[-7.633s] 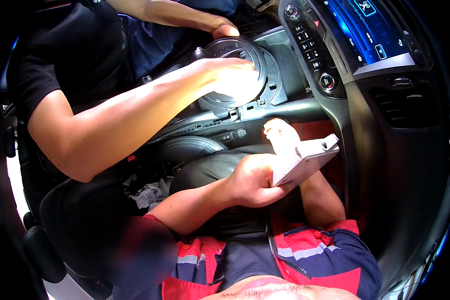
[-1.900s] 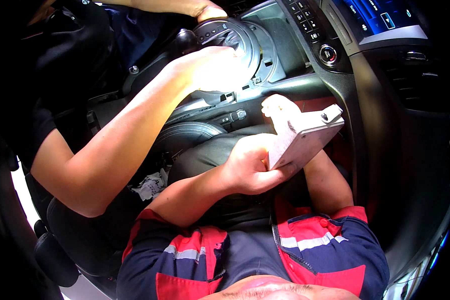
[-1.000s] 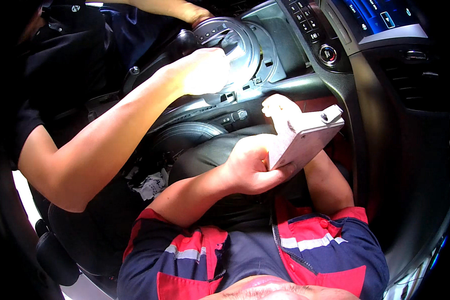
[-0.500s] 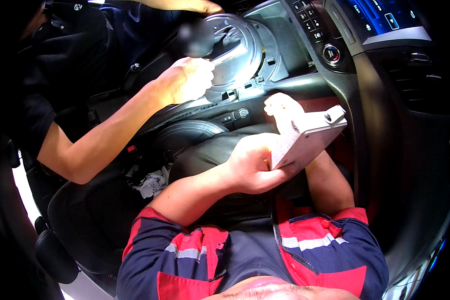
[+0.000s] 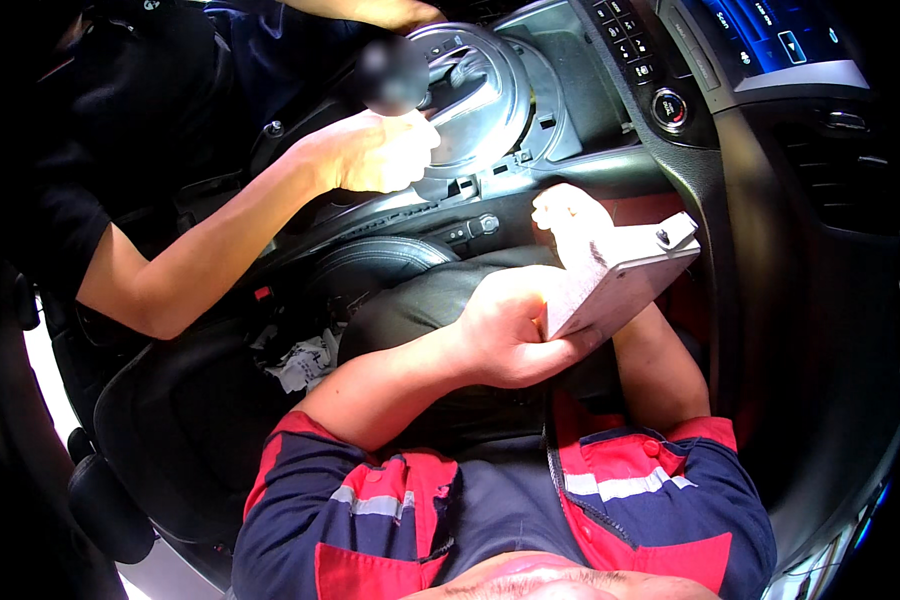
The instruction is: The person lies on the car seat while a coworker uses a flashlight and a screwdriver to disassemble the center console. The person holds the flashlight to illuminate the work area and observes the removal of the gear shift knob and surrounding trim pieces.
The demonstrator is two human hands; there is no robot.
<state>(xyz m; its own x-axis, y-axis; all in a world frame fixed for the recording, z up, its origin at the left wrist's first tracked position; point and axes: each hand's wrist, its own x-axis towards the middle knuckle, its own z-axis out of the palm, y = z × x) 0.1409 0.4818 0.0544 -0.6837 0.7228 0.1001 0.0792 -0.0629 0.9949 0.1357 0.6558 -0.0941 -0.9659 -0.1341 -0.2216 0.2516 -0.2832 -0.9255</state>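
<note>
Head: seems unfinished at twelve o'clock around loose black plastic shifter ring (image 5: 519,98), clasping grey-white box (image 5: 625,285) in left hand (image 5: 515,325), right hand (image 5: 574,215) curled, hold unclear.

From the left hand (image 5: 510,330), ten o'clock is free over the seat edge (image 5: 385,257). The box (image 5: 620,285) blocks two o'clock, a co-worker's hand (image 5: 385,152) eleven.
</note>
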